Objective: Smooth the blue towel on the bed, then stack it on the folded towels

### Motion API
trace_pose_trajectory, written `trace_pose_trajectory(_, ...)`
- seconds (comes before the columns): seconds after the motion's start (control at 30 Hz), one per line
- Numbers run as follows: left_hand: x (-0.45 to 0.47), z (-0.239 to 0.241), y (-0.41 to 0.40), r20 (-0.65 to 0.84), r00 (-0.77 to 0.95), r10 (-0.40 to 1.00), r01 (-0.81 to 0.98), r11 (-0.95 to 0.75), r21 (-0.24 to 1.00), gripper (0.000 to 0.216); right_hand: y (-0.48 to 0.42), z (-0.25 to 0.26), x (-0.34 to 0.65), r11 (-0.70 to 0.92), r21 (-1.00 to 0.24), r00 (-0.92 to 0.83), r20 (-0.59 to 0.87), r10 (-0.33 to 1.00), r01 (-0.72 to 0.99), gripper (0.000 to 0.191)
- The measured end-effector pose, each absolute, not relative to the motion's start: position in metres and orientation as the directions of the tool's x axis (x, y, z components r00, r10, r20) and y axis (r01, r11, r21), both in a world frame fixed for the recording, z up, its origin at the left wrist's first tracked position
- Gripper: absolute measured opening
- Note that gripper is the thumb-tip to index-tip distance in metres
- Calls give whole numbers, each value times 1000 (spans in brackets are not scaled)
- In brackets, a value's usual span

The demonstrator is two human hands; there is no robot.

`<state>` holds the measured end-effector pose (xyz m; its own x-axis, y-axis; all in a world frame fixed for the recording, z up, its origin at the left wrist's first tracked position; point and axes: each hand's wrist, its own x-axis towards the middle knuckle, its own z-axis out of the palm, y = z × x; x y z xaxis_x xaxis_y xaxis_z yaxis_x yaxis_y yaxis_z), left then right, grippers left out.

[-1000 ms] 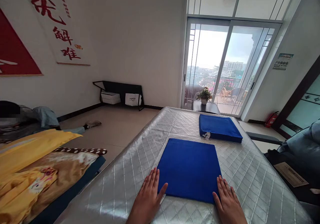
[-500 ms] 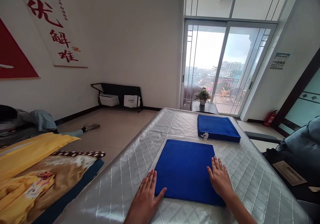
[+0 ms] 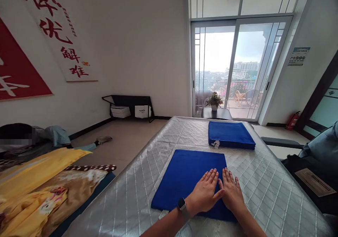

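Blue cloth point(image 3: 182, 175) flat on silver-covered table point(image 3: 132, 187), between near edge and blue stack point(image 3: 229, 133) by far right corner. Left hand point(image 3: 204, 195) palm-down on cloth, right hand point(image 3: 232, 193) at its right edge — fingers straight, close together, gripping nothing. Step, judged: smoothing flat; next move calls for even palm pressure. Sides point toward table's far edge — near-square, long axis unclear.
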<state>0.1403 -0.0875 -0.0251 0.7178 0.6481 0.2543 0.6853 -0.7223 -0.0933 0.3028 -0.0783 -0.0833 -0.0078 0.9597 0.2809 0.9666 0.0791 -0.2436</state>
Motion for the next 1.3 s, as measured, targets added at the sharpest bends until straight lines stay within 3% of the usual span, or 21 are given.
trace_pose_trajectory(0.2,147,-37,-58,248,672,698,736,-667,-115,75,-76,-86,301,30,-316,67,294,954,948,63)
trace_pose_trajectory(0.4,81,-16,-47,242,506,828,861,-471,-189,83,-75,-85,299,32,-391,94,299,950,920,65)
trace_pose_trajectory(0.7,-10,-10,-32,350,314,883,947,-265,-179,86,-74,-86,298,-5,-308,85,247,965,951,66)
trace_pose_trajectory(1.1,-36,-7,-17,404,272,873,962,-253,-101,89,-68,-92,299,-30,-198,83,266,960,980,67)
trace_pose_trajectory(1.3,-36,-7,-17,420,286,861,958,-260,-119,89,-47,-68,312,-41,-204,92,246,965,978,64)
